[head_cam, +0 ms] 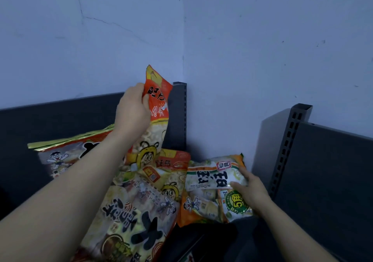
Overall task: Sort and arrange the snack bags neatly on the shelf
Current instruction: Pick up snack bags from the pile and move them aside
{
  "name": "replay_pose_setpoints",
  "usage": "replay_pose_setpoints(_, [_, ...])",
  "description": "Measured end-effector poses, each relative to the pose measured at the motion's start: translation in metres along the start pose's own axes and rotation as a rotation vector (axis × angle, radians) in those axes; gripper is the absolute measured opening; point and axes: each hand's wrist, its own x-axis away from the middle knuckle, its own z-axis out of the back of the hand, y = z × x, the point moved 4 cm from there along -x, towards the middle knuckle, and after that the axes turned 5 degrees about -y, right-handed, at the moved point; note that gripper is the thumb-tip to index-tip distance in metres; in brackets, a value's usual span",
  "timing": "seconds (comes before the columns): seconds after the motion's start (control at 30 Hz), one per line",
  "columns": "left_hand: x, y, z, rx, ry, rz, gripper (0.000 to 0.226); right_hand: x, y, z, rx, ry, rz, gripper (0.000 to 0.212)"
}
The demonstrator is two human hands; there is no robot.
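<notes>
My left hand (132, 108) grips the top of a red and yellow snack bag (153, 120) and holds it upright against the dark shelf post (179, 116). Low on the right, my right hand (249, 191) holds the edge of a green and orange snack bag (210, 183) lying on the shelf. A second red and yellow bag (171, 171) lies between them. In front, a large bag with black characters (133, 219) lies flat, and another big bag with a gold edge (66, 152) rests behind my left forearm.
The dark shelf back panel (50, 120) runs along the left. A second slotted post (290, 144) and a dark panel (327, 171) stand at the right. Pale blue walls (262, 40) meet in a corner behind the shelf.
</notes>
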Motion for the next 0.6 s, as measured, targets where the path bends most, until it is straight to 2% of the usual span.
replay_pose_setpoints(0.23, [0.025, -0.041, 0.005, 0.091, -0.066, 0.244, 0.021, -0.004, -0.005, -0.019, 0.673, -0.104, -0.061, 0.057])
replay_pose_setpoints(0.3, [0.034, -0.04, 0.002, 0.119, -0.072, 0.255, 0.022, -0.002, -0.013, -0.019, 0.901, -0.083, -0.062, 0.048])
replay_pose_setpoints(0.37, [0.038, -0.035, 0.001, 0.116, -0.073, 0.216, 0.022, 0.001, -0.025, -0.02, 1.02, -0.014, 0.004, 0.043])
replay_pose_setpoints(0.4, [0.038, -0.031, 0.001, 0.109, -0.08, 0.194, 0.022, 0.003, -0.032, -0.025, 1.015, 0.016, 0.061, 0.044])
replay_pose_setpoints(0.47, [0.039, -0.024, 0.002, 0.105, -0.104, 0.163, 0.021, 0.008, -0.049, -0.043, 0.85, 0.015, 0.205, 0.051])
replay_pose_setpoints(0.6, [0.044, -0.017, 0.011, 0.169, -0.115, 0.186, 0.021, 0.023, -0.088, -0.084, 0.205, -0.185, 0.28, 0.063])
